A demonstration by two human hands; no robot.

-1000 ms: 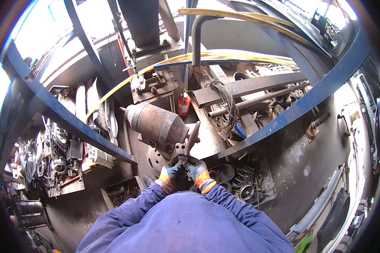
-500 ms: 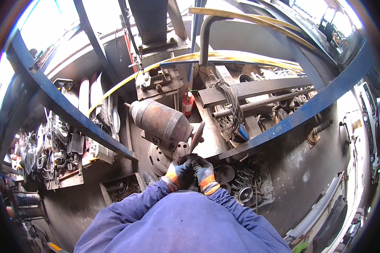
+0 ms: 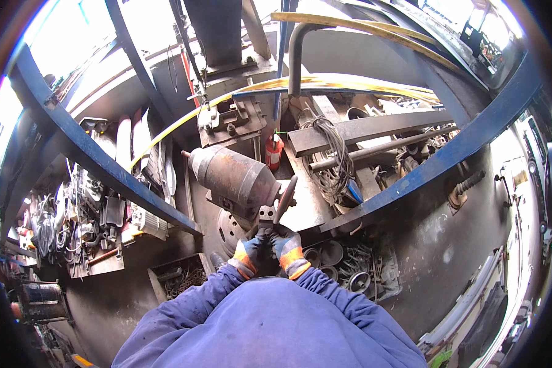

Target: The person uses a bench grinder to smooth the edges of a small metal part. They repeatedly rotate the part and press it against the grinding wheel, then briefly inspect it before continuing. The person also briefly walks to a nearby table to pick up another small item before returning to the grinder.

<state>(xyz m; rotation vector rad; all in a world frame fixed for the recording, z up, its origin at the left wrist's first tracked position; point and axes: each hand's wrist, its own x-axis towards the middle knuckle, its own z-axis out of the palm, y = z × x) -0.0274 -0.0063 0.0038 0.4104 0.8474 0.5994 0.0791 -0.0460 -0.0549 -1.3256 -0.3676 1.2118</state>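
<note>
My gloved left hand [image 3: 249, 250] and gloved right hand [image 3: 286, 249] are close together, fingers closed round a dark metal piece with holes [image 3: 265, 214]. Just beyond it, a rusty bar [image 3: 285, 199] slants up at the end of a large rusty steel cylinder [image 3: 230, 176]; whether the bar touches the held piece I cannot tell. A round perforated metal disc [image 3: 227, 230] lies below the cylinder, left of my hands, partly hidden. The undersides of my fingers are hidden.
Blue steel beams [image 3: 411, 179] arch left and right. A red fire extinguisher [image 3: 273, 153], coiled cables [image 3: 334, 161], yellow strips [image 3: 349, 82] and a press-like fixture [image 3: 230, 119] stand beyond. Scrap parts [image 3: 89, 224] fill the left; metal bins [image 3: 359, 273] sit low at the right.
The held piece was tilted out of sight half a second ago; its holed face shows upright again now, as a second ago. My hands have shifted slightly with it.
</note>
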